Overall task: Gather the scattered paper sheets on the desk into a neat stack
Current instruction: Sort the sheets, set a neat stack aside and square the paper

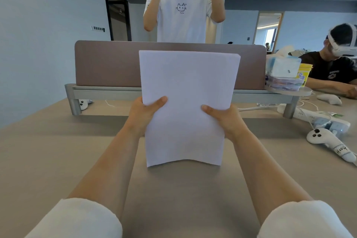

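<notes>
Squaring looked like my step in hand: above the middle of the desk (58,150) the paper stack (187,106) stood upright, my left hand (144,114) and right hand (225,120) pinching its side edges, thumbs in front, other fingers hidden; I judged gentle taps on its bowed bottom edge would align it.

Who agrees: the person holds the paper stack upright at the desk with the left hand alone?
Wrong on the hands. The head view shows the left hand and the right hand both gripping the paper stack, upright at the desk.
</notes>
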Available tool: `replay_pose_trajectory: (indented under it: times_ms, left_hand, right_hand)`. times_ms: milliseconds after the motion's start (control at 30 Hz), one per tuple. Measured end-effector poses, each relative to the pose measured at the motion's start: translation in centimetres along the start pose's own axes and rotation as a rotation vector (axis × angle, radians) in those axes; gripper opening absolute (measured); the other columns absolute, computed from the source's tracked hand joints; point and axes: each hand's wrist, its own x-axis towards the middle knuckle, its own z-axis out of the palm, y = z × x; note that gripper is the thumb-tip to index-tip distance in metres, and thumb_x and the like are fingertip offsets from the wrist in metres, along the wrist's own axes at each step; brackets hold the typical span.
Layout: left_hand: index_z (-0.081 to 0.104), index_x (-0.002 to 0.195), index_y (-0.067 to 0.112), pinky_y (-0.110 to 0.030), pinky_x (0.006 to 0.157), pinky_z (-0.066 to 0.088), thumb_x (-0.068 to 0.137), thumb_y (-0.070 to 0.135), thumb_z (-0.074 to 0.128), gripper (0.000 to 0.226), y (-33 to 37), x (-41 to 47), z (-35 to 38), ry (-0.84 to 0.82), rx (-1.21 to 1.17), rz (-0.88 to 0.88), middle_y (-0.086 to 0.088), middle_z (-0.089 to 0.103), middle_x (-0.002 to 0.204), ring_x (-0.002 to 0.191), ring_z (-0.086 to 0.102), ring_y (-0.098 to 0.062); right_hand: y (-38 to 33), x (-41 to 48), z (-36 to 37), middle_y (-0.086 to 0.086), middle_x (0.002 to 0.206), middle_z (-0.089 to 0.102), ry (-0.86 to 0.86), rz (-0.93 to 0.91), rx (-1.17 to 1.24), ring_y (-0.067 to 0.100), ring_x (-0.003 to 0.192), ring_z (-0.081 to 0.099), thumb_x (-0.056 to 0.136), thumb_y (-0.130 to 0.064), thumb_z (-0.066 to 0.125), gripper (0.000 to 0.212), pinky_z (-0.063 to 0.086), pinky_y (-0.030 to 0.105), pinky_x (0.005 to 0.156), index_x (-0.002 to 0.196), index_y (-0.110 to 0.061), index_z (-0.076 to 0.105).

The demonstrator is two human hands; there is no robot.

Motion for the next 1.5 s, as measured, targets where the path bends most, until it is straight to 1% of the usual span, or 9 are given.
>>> replay_pose_trajectory:
  times_ms: [200, 433, 733, 933, 1067, 1200, 1267, 1367, 1500]
  left_hand:
    - [0.067, 0.087, 0.025, -0.037, 0.076, 0.058, 0.079, 0.026, 0.075, 0.011, 0.5, -0.3, 1.6, 0.133, 0.084, 0.126, 0.004, 0.072, 0.090, 0.086, 0.070, -0.020]
    - [0.063, 0.111, 0.020, -0.034, 0.076, 0.057, 0.072, 0.026, 0.074, 0.041, -2.8, -0.5, -0.9, -0.228, -0.020, -0.021, 0.002, 0.072, 0.106, 0.097, 0.069, -0.018]
    - [0.067, 0.104, 0.020, -0.037, 0.082, 0.056, 0.072, 0.017, 0.079, 0.034, -2.4, 0.1, -0.5, -0.145, -0.041, 0.019, 0.001, 0.073, 0.106, 0.099, 0.069, -0.020]
    - [0.070, 0.099, 0.027, -0.030, 0.077, 0.056, 0.053, 0.037, 0.086, 0.049, -5.1, -0.4, -1.4, -0.180, 0.023, -0.080, 0.005, 0.073, 0.103, 0.096, 0.069, -0.014]
    - [0.068, 0.098, 0.024, -0.027, 0.074, 0.054, 0.075, 0.015, 0.076, 0.026, -5.5, -0.4, -1.3, -0.152, 0.041, -0.095, 0.011, 0.074, 0.096, 0.092, 0.070, -0.009]
    - [0.068, 0.099, 0.023, -0.023, 0.070, 0.056, 0.079, 0.014, 0.072, 0.023, -5.7, -0.3, -1.2, -0.129, 0.052, -0.077, 0.009, 0.074, 0.095, 0.087, 0.070, -0.008]
    - [0.068, 0.101, 0.020, -0.027, 0.073, 0.055, 0.078, 0.014, 0.073, 0.024, -5.8, -0.2, -1.4, -0.110, 0.055, -0.078, 0.005, 0.073, 0.100, 0.090, 0.070, -0.011]
    - [0.069, 0.099, 0.017, -0.031, 0.074, 0.055, 0.077, 0.012, 0.074, 0.023, -5.9, -0.1, -1.4, -0.093, 0.038, -0.105, 0.002, 0.073, 0.099, 0.090, 0.070, -0.016]
    - [0.071, 0.097, 0.013, -0.035, 0.077, 0.055, 0.076, 0.011, 0.073, 0.021, -5.9, 0.0, -1.5, -0.119, 0.006, -0.126, -0.001, 0.075, 0.097, 0.090, 0.071, -0.019]
  right_hand:
    - [-0.6, -0.1, 0.7, -0.005, 0.088, 0.070, 0.118, -0.095, -0.014, 0.016, 0.081, 0.068, 0.073, -0.015, 0.079, 0.019, 0.056, 0.037, 0.077, 0.085, -0.020, 0.065]
    - [2.2, -0.4, -0.5, 0.003, 0.107, 0.072, 0.026, 0.018, -0.016, 0.024, 0.098, 0.069, 0.069, -0.021, 0.082, 0.038, 0.054, 0.048, 0.089, 0.104, -0.015, 0.069]
    - [1.1, 0.2, -0.3, -0.002, 0.100, 0.071, 0.067, -0.038, 0.001, 0.018, 0.091, 0.069, 0.069, -0.016, 0.082, 0.030, 0.057, 0.038, 0.080, 0.093, -0.022, 0.066]
    - [4.0, -0.2, -0.4, 0.001, 0.108, 0.071, 0.064, 0.061, -0.042, 0.018, 0.096, 0.068, 0.068, -0.022, 0.083, 0.038, 0.056, 0.037, 0.083, 0.102, -0.018, 0.066]
    - [4.6, 0.1, -0.2, -0.001, 0.106, 0.071, 0.106, 0.047, -0.038, 0.019, 0.098, 0.068, 0.066, -0.026, 0.084, 0.045, 0.056, 0.037, 0.083, 0.107, -0.016, 0.066]
    - [4.6, 0.1, 0.0, -0.002, 0.107, 0.070, 0.114, 0.018, -0.067, 0.018, 0.100, 0.066, 0.067, -0.029, 0.083, 0.046, 0.054, 0.033, 0.081, 0.108, -0.021, 0.064]
    - [4.2, 0.1, 0.2, -0.004, 0.113, 0.065, 0.158, -0.031, -0.099, 0.017, 0.105, 0.063, 0.066, -0.031, 0.084, 0.065, 0.052, 0.032, 0.085, 0.123, -0.019, 0.054]
    - [1.9, 0.1, 0.9, 0.002, 0.129, 0.050, 0.487, -0.226, -0.289, 0.017, 0.117, 0.049, 0.068, -0.036, 0.082, 0.091, 0.041, 0.034, 0.101, 0.141, -0.015, 0.032]
    - [-2.9, -0.7, 3.7, 0.012, 0.138, 0.046, 0.624, -0.879, -0.721, 0.024, 0.128, 0.038, 0.080, -0.037, 0.060, 0.060, 0.031, 0.041, 0.107, 0.130, -0.006, 0.048]
